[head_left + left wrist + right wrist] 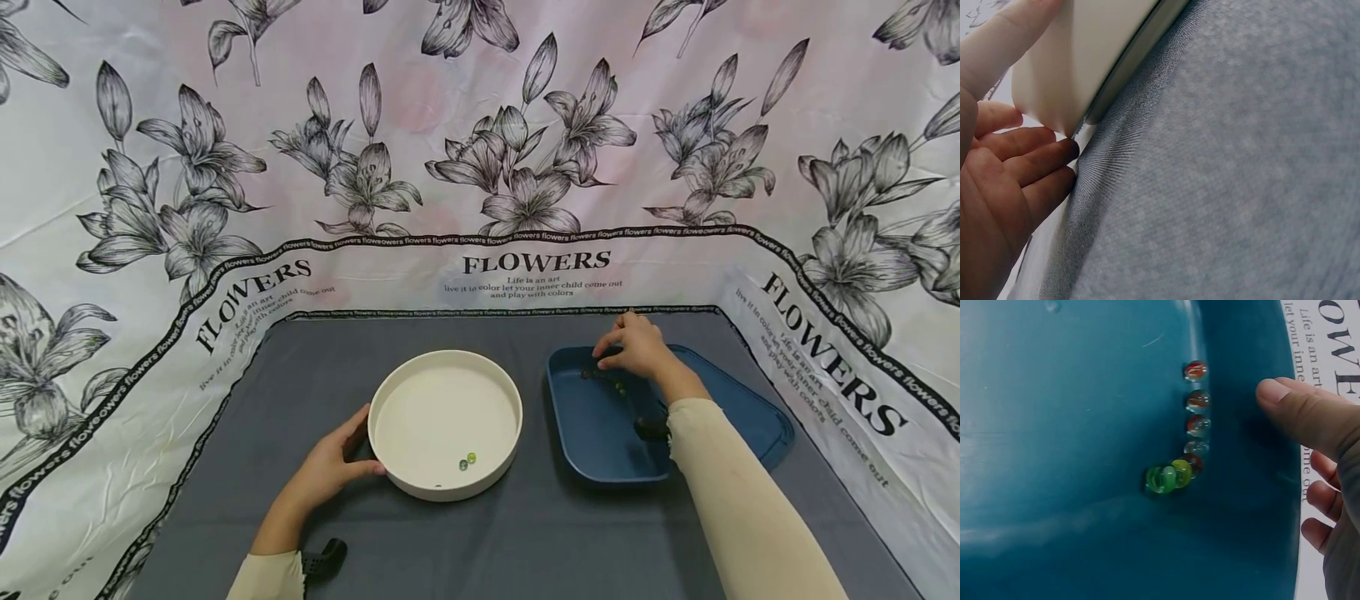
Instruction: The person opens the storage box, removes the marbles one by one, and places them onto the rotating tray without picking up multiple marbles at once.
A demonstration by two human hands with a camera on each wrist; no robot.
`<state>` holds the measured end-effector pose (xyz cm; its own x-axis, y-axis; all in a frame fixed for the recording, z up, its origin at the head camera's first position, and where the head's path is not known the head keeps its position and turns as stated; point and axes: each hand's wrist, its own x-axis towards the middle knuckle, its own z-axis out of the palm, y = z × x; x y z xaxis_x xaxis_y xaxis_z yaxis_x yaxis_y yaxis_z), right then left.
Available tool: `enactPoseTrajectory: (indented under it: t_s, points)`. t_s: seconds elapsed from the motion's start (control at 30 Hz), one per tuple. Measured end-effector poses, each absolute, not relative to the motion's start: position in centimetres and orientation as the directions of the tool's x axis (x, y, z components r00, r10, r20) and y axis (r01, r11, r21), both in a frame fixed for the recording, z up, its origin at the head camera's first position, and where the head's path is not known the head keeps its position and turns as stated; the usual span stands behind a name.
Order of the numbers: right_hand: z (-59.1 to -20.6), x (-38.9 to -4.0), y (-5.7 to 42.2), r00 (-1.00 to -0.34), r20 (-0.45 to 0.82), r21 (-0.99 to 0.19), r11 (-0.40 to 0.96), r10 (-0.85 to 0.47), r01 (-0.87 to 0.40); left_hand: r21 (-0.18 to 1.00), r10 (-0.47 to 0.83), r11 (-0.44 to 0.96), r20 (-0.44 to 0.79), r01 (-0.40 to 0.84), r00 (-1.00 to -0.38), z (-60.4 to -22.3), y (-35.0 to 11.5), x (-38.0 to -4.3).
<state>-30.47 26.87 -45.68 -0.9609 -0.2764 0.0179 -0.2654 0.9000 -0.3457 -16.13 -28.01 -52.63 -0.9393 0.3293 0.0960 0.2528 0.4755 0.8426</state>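
My left hand (333, 462) rests against the left side of a round cream dish (446, 492), its thumb and fingers spread along the wall. In the left wrist view, the fingertips of the left hand (1016, 156) touch the dish wall (1072, 56) low down. Two greenish marbles (471, 458) lie inside the dish near its front. Over the far edge of a blue tray (600, 450) hovers my right hand (636, 346), thumb and fingers apart with nothing visible between them. Beside it in the tray, several red-swirled marbles (1197, 400) form a line with a yellow marble (1180, 474) and a green marble (1161, 479).
A grey cloth (315, 367) covers the table under the dish and tray. Behind and at the sides hangs a white sheet (420, 283) printed with flowers and lettering. Part of the blue tray lies behind the right forearm (735, 483).
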Motion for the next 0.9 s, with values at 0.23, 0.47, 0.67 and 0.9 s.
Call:
enactPoseTrajectory:
  t_s: [0.23,0.47,0.67,0.9]
  points:
    - [-46.7,-30.9,26.7,-0.963,0.031,-0.329,0.907,-0.268,-0.263,0.85,0.33,0.469,0.082,0.239,-0.941,-52.7,-28.1,-16.1]
    - [-46.9,-30.5,26.6,-0.965,0.022,-0.314,0.915,-0.261,-0.255,0.868,0.349,0.434,0.083,0.24,-0.933,-52.8,-28.0,-16.4]
    - [-47.3,-30.3,26.4,-0.961,0.011,-0.318,0.91,-0.278,-0.267,0.857,0.352,0.454,0.081,0.246,-0.932,-52.6,-28.1,-16.1]
    - [-47.9,-30.3,26.5,-0.954,0.034,-0.276,0.915,-0.297,-0.295,0.855,0.344,0.459,0.081,0.243,-0.936,-52.7,-28.3,-16.1]
